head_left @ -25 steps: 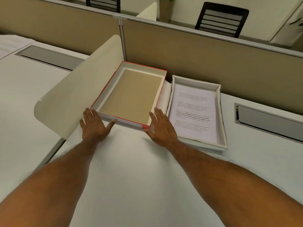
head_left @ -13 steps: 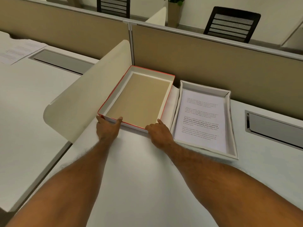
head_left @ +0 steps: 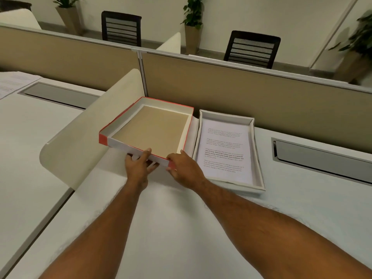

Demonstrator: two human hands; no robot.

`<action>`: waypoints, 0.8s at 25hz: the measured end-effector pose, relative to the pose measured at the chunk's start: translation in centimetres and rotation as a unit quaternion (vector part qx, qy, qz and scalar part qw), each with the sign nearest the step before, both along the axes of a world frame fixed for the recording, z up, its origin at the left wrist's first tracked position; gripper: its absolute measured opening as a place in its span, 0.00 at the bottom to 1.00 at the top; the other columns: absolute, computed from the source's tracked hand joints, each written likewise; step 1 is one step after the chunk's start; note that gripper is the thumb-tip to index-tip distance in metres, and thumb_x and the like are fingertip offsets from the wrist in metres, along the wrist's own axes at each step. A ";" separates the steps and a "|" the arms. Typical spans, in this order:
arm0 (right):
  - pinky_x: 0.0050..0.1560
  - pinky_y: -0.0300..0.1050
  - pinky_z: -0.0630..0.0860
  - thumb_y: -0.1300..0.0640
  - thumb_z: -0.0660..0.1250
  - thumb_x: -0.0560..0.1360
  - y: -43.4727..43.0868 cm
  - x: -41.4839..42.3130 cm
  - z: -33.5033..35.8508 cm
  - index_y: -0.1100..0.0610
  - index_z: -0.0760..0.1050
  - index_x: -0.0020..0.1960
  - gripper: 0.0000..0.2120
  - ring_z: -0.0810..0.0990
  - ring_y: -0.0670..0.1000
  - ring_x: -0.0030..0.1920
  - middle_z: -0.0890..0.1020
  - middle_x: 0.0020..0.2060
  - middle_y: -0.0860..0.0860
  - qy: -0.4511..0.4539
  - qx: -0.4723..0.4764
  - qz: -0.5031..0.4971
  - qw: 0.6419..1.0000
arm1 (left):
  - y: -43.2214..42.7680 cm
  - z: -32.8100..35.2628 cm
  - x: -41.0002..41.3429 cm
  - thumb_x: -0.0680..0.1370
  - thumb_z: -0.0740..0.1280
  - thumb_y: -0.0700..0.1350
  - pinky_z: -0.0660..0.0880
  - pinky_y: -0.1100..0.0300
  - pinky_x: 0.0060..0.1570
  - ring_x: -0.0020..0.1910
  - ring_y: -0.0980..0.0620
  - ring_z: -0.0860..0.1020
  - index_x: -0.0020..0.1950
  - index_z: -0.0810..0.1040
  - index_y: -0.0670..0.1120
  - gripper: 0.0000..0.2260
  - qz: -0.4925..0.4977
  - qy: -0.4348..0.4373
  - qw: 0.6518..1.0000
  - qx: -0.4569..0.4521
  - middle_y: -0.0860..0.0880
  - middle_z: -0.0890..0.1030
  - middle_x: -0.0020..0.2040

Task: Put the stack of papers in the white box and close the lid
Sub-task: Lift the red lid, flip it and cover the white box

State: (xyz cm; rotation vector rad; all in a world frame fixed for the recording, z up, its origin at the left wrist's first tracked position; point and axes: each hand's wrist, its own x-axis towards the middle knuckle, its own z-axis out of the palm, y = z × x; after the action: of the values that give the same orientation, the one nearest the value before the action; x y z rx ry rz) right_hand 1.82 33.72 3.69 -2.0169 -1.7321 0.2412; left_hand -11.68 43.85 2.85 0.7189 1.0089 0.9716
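Beside the tan partition (head_left: 261, 101), on white worktop (head_left: 181, 228): white box (head_left: 259, 178) lying open, stack of papers (head_left: 225, 152) already flat inside, printed side up. Just left of it, lid (head_left: 153, 133) held inverted: red outside, brown card inside, near edge lifted clear of worktop, far edge lower. Left hand (head_left: 138, 166) gripped near edge, thumb over the rim, fingers beneath. Right hand (head_left: 183, 168) closed on near right corner. Both grips narrow, pinching the thin wall. Judged light and fairly stiff, shallow cardboard; walls likely to flex if squeezed hard. Best held at opposite edges for turning over, then lowered square onto box. Papers loose, liable to shift if box gets knocked. Curved cream divider (head_left: 80, 141) close on left.
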 end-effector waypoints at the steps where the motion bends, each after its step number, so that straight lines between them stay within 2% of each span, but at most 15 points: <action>1: 0.70 0.50 0.69 0.47 0.66 0.76 -0.5 0.2 0.6 0.55 0.73 0.63 0.19 0.79 0.53 0.56 0.82 0.56 0.53 0.058 -0.005 -0.006 0.998 | -0.4 0.6 0.3 0.73 0.73 0.40 0.82 0.46 0.42 0.53 0.39 0.82 0.71 0.65 0.44 0.29 0.003 0.007 1.000 0.010 0.37 0.78 0.59; 3: 0.60 0.46 0.74 0.42 0.67 0.74 -1.3 0.6 2.3 0.53 0.70 0.66 0.24 0.78 0.50 0.58 0.81 0.59 0.51 0.148 0.014 -0.050 0.988 | -1.0 1.4 0.8 0.73 0.74 0.40 0.82 0.48 0.40 0.53 0.41 0.82 0.72 0.64 0.46 0.30 0.000 0.025 0.998 0.054 0.40 0.80 0.58; 5: 0.55 0.44 0.75 0.43 0.68 0.75 -1.5 1.6 4.1 0.54 0.72 0.64 0.23 0.79 0.49 0.56 0.82 0.57 0.50 0.207 0.066 -0.111 0.970 | -1.7 2.1 1.1 0.73 0.74 0.40 0.83 0.47 0.43 0.54 0.43 0.82 0.72 0.64 0.48 0.31 -0.001 0.056 0.993 0.109 0.43 0.81 0.58; 8: 0.57 0.46 0.78 0.47 0.70 0.75 -1.3 3.7 7.0 0.58 0.77 0.58 0.18 0.81 0.49 0.53 0.84 0.52 0.52 0.323 0.079 -0.182 0.925 | -2.9 3.1 1.3 0.73 0.75 0.43 0.80 0.42 0.52 0.56 0.45 0.81 0.72 0.65 0.48 0.31 0.003 0.150 0.967 0.204 0.44 0.79 0.63; 11: 0.59 0.51 0.78 0.49 0.69 0.75 -1.0 5.8 9.8 0.59 0.79 0.54 0.14 0.83 0.53 0.53 0.85 0.52 0.56 0.448 0.050 -0.190 0.872 | -4.2 3.6 2.1 0.72 0.75 0.48 0.79 0.45 0.55 0.54 0.45 0.81 0.73 0.65 0.48 0.33 -0.024 0.262 0.919 0.295 0.45 0.77 0.66; 14: 0.59 0.51 0.79 0.39 0.66 0.75 -1.3 6.9 12.8 0.58 0.72 0.67 0.29 0.85 0.53 0.48 0.82 0.57 0.58 0.558 0.047 -0.194 0.805 | -5.9 3.9 3.0 0.71 0.75 0.51 0.80 0.47 0.54 0.52 0.45 0.81 0.71 0.68 0.48 0.31 -0.050 0.299 0.886 0.352 0.45 0.79 0.64; 16: 0.56 0.51 0.81 0.34 0.65 0.72 -1.4 7.6 14.4 0.57 0.69 0.71 0.36 0.86 0.53 0.46 0.82 0.58 0.59 0.581 0.060 -0.209 0.785 | -6.9 3.9 3.8 0.71 0.75 0.53 0.81 0.46 0.53 0.52 0.45 0.81 0.68 0.70 0.48 0.29 -0.059 0.315 0.866 0.384 0.46 0.80 0.63; 20: 0.45 0.49 0.85 0.34 0.69 0.70 -2.4 8.9 16.9 0.59 0.69 0.69 0.38 0.87 0.54 0.44 0.82 0.55 0.58 0.566 0.104 -0.247 0.780 | -8.2 3.6 5.1 0.70 0.75 0.54 0.81 0.47 0.52 0.52 0.46 0.82 0.66 0.71 0.49 0.27 -0.073 0.349 0.824 0.439 0.47 0.81 0.60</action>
State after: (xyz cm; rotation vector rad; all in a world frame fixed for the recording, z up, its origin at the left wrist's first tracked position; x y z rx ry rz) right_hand 10.72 31.30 20.55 -1.4937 -0.4282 0.8239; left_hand -6.60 35.61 6.49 2.0111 1.0684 1.0425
